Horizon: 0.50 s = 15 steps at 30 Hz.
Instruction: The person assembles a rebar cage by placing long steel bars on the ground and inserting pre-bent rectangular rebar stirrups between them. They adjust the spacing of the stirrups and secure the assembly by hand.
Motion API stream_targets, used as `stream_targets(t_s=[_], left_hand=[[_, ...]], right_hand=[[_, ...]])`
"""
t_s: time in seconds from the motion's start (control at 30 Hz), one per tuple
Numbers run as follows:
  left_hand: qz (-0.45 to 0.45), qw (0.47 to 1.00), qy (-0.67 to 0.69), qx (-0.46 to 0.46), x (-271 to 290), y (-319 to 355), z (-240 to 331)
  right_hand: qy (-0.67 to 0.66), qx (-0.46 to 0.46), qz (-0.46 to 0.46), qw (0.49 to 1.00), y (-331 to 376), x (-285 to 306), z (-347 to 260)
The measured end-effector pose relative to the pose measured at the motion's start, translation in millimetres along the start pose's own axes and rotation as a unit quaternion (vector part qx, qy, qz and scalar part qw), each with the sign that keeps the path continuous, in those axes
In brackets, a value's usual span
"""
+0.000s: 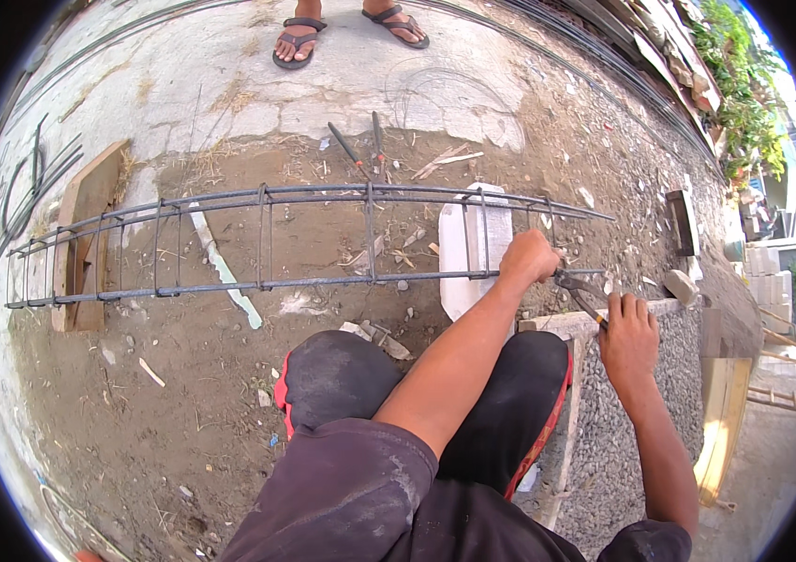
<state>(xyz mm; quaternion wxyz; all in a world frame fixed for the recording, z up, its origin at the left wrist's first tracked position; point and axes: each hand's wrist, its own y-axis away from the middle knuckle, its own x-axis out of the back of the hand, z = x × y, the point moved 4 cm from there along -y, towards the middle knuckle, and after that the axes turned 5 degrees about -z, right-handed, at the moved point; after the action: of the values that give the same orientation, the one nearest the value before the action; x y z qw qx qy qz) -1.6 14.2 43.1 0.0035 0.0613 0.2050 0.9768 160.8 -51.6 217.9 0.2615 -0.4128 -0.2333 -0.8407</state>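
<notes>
A long rebar cage (262, 286) of straight bars and square stirrups lies across the view, in front of my knees. Near its right end my left hand (529, 257) is closed on the cage, its fingertips partly hidden. My right hand (630, 339) grips the handles of dark pincers (581, 288), whose jaws are beside my left fingers, close to the lower bar. Whether the jaws hold a wire is too small to tell. A white, rounded, flat-sided container (455, 245) lies under the cage, just left of my left hand.
A wooden block (89, 229) is under the cage's left end. Another long-handled tool (361, 161) lies beyond the cage. A person's sandalled feet (297, 42) stand at the far side. Gravel (627, 440) in a wooden frame lies right of my knees; loose bars (37, 187) are far left.
</notes>
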Motion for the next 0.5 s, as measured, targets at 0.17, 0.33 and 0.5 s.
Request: stream_targets(t_s=[0.17,0.33,0.5], left_hand=[[0.003,1.0,0.0,0.009,0,-1,-3],[0.016,0.997,-0.073,0.001,-7,-9,-1],[-0.005,0.999,-0.053,-0.004,3,0,11]], right_hand=[[-0.015,-0.007,-0.037,0.999,1,9,-5],[-0.458,-0.139,-0.304,0.824,0,-41,23],[-0.381,-0.105,-0.319,0.861,-9,-34,32]])
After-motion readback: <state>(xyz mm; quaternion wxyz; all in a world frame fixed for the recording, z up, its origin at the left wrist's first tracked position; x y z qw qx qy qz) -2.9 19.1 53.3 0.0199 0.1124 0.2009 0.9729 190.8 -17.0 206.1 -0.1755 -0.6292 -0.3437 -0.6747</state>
